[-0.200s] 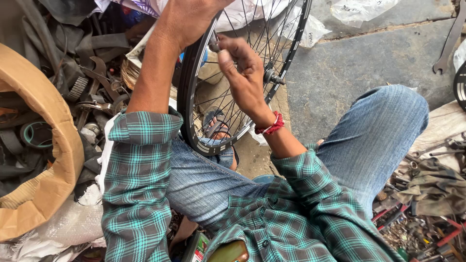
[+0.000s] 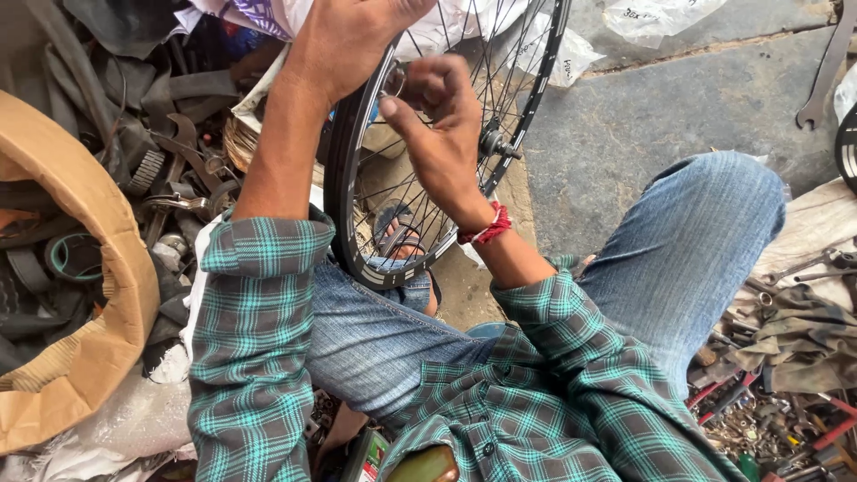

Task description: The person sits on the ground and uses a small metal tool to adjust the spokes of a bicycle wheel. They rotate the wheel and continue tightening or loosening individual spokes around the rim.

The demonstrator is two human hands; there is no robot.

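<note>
A black bicycle wheel rim [image 2: 344,223] with thin spokes stands upright between my knees, its hub [image 2: 494,143] at the right of centre. My left hand [image 2: 353,36] grips the top of the rim near the frame's upper edge. My right hand [image 2: 442,134] reaches through the spokes, thumb and fingers pinched on something small near the rim; the item itself is too small to tell. A red thread band [image 2: 486,228] circles my right wrist. My sandalled foot [image 2: 402,241] shows behind the spokes.
A cardboard box [image 2: 80,295] of rubber tubes and metal parts sits at left. Loose brake parts and scrap [image 2: 174,174] lie beside it. Tools and bolts [image 2: 786,393] pile at lower right. A spanner [image 2: 826,76] lies on the concrete floor [image 2: 643,116].
None beyond a slight shift of my right hand's fingers at the spokes.
</note>
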